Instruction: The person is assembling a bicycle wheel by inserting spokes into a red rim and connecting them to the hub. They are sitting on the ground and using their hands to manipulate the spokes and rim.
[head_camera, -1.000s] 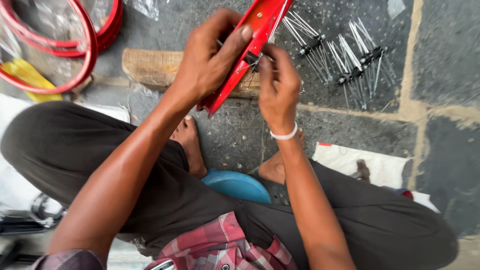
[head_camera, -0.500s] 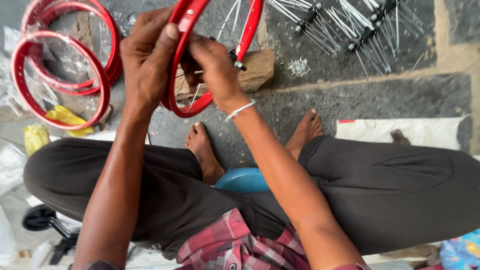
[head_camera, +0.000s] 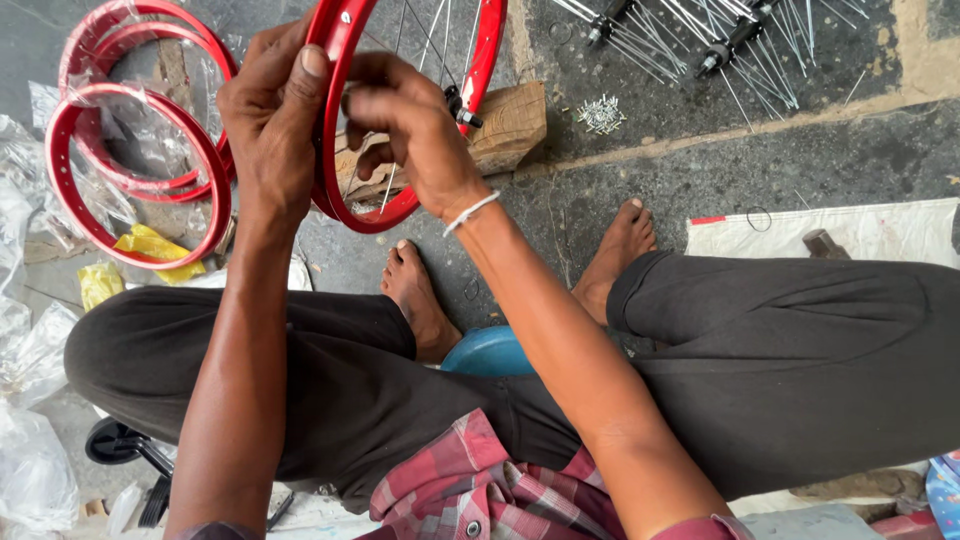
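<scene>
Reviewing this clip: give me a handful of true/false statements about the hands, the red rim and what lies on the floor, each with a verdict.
1. The left hand grips the red wheel rim. True.
2. The right hand rests flat on the floor. False: it is raised at the rim, fingers among the spokes.
3. The spare red rims lie on the person's left, partly in clear plastic wrap. True.
4. The wooden block sits on the person's knee. False: it lies on the stone floor behind the held rim.
5. Bundles of loose spokes lie on the floor at the top right. True.
6. The person wears shoes. False: both feet are bare.
</scene>
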